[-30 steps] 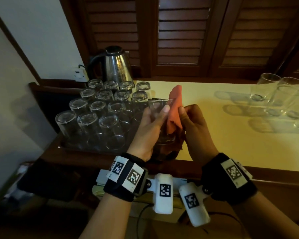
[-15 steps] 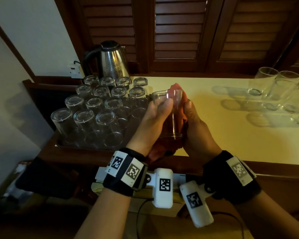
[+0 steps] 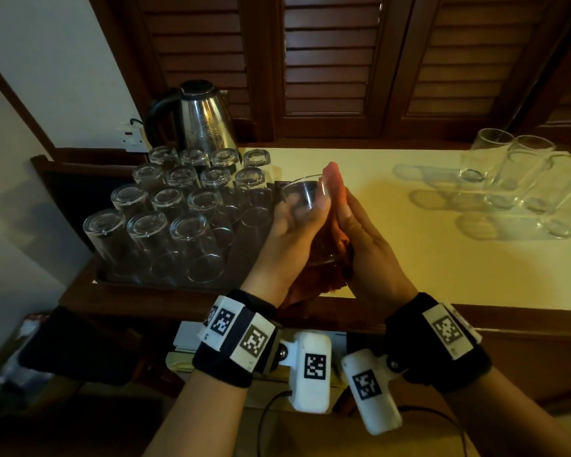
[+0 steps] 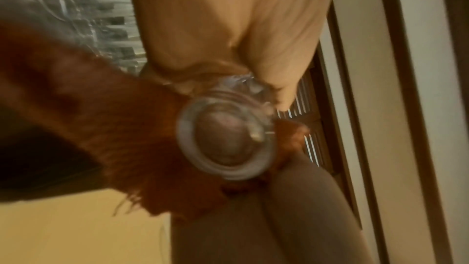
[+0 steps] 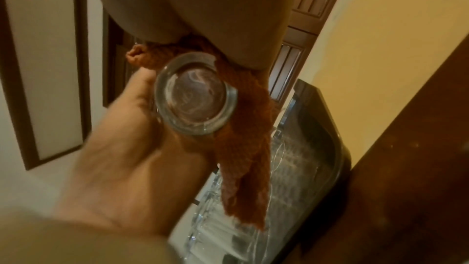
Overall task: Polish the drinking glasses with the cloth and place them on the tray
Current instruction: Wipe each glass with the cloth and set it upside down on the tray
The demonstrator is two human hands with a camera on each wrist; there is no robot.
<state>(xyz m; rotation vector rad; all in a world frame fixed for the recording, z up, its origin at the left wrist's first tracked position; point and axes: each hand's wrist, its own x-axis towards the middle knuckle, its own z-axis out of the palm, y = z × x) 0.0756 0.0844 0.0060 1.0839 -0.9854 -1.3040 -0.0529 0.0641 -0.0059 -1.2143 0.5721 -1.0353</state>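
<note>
A clear drinking glass (image 3: 305, 196) is held upright between both hands above the counter's front edge; its thick base (image 5: 195, 93) faces the wrist cameras. My left hand (image 3: 290, 232) grips its left side, thumb in front and fingers showing through the glass. My right hand (image 3: 363, 239) lies flat against the right side with straight fingers, pressing the orange cloth (image 3: 337, 249) onto the glass. The cloth's tail (image 5: 241, 168) hangs below the base. The dark tray (image 3: 165, 286) at the left carries several upside-down glasses (image 3: 165, 222).
A steel kettle (image 3: 198, 120) stands behind the tray beside a wall socket (image 3: 131, 135). Several more glasses (image 3: 515, 179) lie on their sides at the right of the cream counter (image 3: 409, 258). Dark louvred shutters rise behind.
The cloth that stuck up above the rim has slid down between my right palm and the glass. My right fingers have straightened along the glass, and the glass has tipped a little left.
</note>
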